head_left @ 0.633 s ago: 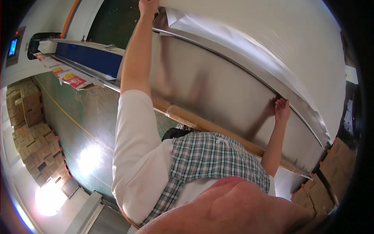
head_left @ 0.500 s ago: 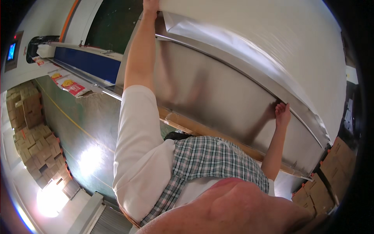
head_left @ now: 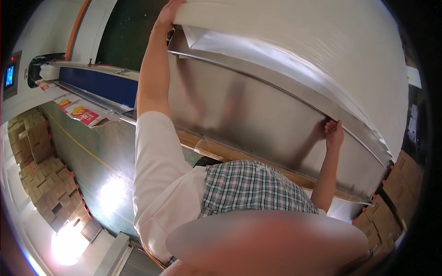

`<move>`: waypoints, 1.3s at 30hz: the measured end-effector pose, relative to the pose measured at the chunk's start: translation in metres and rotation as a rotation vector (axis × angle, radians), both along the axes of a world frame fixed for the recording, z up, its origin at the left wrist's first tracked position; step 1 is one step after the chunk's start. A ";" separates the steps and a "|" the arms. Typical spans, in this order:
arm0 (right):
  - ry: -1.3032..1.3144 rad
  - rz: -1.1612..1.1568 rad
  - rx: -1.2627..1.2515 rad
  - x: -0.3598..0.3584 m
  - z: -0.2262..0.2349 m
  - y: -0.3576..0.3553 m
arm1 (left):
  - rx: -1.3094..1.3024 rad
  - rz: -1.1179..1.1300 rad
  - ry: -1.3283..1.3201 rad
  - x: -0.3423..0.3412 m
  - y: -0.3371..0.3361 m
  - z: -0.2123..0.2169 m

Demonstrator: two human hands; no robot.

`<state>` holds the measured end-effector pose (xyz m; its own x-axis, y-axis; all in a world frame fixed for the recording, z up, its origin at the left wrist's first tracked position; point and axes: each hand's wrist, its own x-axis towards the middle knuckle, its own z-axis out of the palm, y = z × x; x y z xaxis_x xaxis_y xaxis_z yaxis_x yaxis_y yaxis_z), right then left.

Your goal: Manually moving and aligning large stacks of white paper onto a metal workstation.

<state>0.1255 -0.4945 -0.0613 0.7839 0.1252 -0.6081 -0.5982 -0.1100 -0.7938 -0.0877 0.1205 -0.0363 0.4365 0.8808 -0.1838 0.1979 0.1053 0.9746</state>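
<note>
A large white sheet with a shiny folded edge lies over a stainless steel table. My left hand is at the sheet's near left corner, its fingers closed over the edge. Part of that hand is cut off by the top of the picture. On the right, my right hand is closed with curled fingers at the table's steel rim, just below the sheet's edge. The thumb and fingertips touch the rim. My arms and their shadows show dimly on the steel front.
To the left runs a blue conveyor belt, with printed red and white packaging film hanging beside it. A lit screen is on the far left wall. Cardboard boxes stand stacked at left, with more cartons at right.
My left hand has moved slightly left and nearer to me, with the sheet's corner shifted the same way. The right hand stays at the rim.
</note>
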 end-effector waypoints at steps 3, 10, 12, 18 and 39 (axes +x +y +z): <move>0.005 0.023 -0.008 -0.003 -0.001 0.000 | -0.096 -0.384 -0.109 -0.025 0.017 -0.001; 0.008 0.017 0.020 -0.007 -0.001 -0.003 | -0.044 -0.356 0.057 -0.013 0.014 0.011; 0.005 0.016 0.023 -0.007 -0.001 -0.005 | 0.591 -0.524 0.478 -0.001 0.007 0.025; -0.026 0.134 0.024 -0.014 0.008 -0.002 | 0.785 -1.046 0.812 0.073 -0.076 0.071; -1.128 1.091 -0.708 0.081 0.055 0.203 | 1.290 -0.907 0.792 0.081 -0.172 0.055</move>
<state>0.2061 -0.2911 -0.0065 0.5715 0.8201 -0.0274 0.7604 -0.5419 -0.3580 -0.0068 -0.0514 0.0183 0.9843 0.1753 -0.0208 0.1751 -0.9845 -0.0100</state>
